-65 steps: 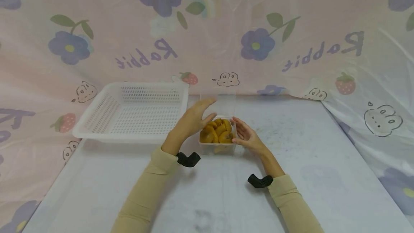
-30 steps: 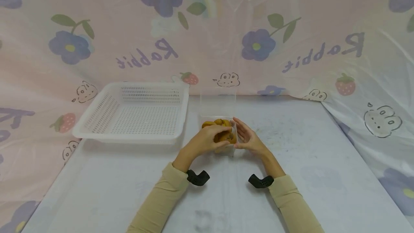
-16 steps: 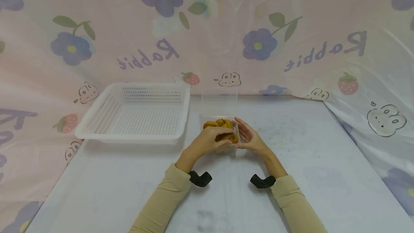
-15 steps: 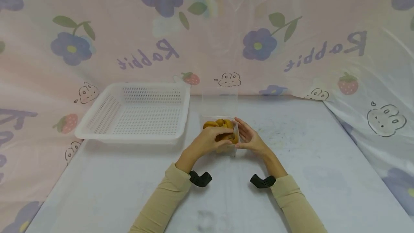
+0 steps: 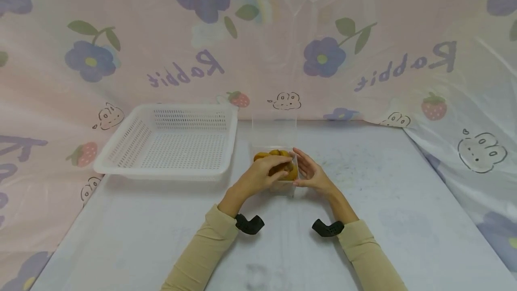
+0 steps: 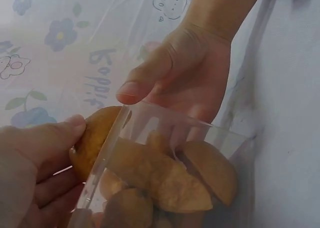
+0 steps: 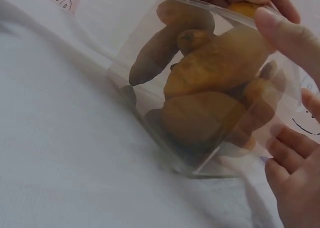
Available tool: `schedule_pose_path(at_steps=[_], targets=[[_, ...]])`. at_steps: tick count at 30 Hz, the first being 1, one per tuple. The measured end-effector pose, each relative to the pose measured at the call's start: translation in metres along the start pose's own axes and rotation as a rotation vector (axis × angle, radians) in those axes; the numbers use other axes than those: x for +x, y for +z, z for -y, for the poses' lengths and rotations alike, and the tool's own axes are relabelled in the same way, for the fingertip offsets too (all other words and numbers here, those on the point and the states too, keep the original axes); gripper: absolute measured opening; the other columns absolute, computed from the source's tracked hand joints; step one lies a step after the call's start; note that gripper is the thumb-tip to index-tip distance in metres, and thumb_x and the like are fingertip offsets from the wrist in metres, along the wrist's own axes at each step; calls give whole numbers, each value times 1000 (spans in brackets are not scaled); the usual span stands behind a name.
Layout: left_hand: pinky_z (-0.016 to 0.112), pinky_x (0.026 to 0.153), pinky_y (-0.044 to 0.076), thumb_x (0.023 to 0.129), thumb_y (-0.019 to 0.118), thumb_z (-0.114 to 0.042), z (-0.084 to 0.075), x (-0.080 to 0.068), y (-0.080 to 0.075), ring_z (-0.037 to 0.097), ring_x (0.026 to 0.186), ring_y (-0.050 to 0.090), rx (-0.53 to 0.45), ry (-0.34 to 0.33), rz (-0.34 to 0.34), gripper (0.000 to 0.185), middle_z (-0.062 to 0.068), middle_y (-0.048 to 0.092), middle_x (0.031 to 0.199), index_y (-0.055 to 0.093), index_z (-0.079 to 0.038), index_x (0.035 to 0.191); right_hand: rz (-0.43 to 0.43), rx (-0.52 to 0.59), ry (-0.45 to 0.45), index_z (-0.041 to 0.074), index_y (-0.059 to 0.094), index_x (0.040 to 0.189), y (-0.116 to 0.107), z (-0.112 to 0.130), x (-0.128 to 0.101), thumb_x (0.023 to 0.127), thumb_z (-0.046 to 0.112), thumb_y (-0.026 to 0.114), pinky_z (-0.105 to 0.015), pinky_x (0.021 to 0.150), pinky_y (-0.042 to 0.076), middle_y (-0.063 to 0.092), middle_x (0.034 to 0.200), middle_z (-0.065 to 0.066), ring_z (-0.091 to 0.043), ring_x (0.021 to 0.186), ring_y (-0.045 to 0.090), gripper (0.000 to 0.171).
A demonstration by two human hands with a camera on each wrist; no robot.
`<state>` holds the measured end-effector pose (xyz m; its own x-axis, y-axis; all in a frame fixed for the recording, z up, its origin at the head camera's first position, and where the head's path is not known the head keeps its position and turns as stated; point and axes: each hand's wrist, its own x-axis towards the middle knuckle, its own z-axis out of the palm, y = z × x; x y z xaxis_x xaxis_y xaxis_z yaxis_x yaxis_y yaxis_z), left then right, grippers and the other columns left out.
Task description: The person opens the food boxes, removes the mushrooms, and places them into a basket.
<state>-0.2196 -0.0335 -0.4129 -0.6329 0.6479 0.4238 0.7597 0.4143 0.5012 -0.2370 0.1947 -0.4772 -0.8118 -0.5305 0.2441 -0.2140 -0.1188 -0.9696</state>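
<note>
A person in beige sleeves works at a pale table (image 5: pixel 383 201) draped round with pink flowered sheeting; one clear plastic container (image 5: pixel 276 178) stands near the middle of the table, its transparent lid (image 5: pixel 274 127) raised upright behind it; inside lies a heap of orange-brown dried fruit pieces (image 7: pixel 215 63), at least six of them countable through the wall in the right wrist view, the rest overlapped and not countable; the left hand (image 5: pixel 262 175) reaches over the container's open top, thumb and fingers curled and pinching one fruit piece (image 6: pixel 95 138) at the rim, as the left wrist view shows; the right hand (image 5: pixel 311 175) rests against the container's right side, its fingers (image 7: pixel 287 38) nearly straight and lying flat on the clear wall, the thumb (image 6: pixel 142 83) hooked over the top edge, steadying the container rather than closing round it; one white perforated basket (image 5: pixel 129 145) sits to the left of the container, near it but apart, with nothing visible in it; two black wrist-worn cameras show, one on the left wrist (image 5: pixel 249 224) and one on the right wrist (image 5: pixel 327 227); the container stands on the table between the two hands, just right of the basket.
</note>
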Motion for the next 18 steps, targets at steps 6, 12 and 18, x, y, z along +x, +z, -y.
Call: schedule_pose_path(at_steps=[6, 12, 18], targets=[[36, 104, 52, 89, 69, -17, 0, -1, -1, 26, 125, 58, 31, -24, 27, 41, 13, 63, 132, 62, -2, 126, 5, 4, -6, 4, 9, 155, 0, -1, 0, 80, 13, 78, -1, 110, 28, 1, 159, -32, -46, 148, -2, 102], [39, 105, 52, 82, 76, -18, 4, -3, -1, 28, 125, 58, -2, -53, 12, 49, 13, 62, 132, 62, -1, 126, -2, -2, 5, 6, 10, 155, 0, -1, 0, 80, 12, 77, -2, 111, 28, 3, 160, -30, -45, 149, 0, 101], [39, 103, 53, 81, 77, -18, 4, -2, -2, 28, 122, 60, 2, -19, -30, 46, 13, 65, 129, 65, -2, 123, -1, -9, -4, 4, 9, 155, 1, 1, 0, 80, 14, 77, -2, 111, 28, 1, 159, -32, -46, 148, -2, 102]])
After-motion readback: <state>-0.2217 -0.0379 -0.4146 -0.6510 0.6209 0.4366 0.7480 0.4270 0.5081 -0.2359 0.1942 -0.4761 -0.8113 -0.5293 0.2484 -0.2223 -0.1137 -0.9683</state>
